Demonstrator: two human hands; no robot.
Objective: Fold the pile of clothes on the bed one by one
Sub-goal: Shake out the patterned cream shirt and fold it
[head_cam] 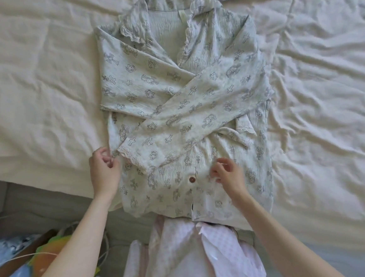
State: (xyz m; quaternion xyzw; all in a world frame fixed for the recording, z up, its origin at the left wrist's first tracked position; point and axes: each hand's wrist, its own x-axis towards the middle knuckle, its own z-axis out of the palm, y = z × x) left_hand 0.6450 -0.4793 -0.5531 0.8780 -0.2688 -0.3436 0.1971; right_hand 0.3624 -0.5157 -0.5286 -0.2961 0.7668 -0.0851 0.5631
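Green pajama top point(181, 108) w/ little drawings lies flat on the cream bed sheet point(33, 88), front up, both sleeves crossed over the chest. Left hand point(104, 169) pinches the top's left edge, right by the lace cuff point(131, 157). Right hand point(227, 174) has curled fingers on the cloth near the brown button point(192, 179); can't tell if it grips. Pink clothes point(185, 257) sit below the hem.
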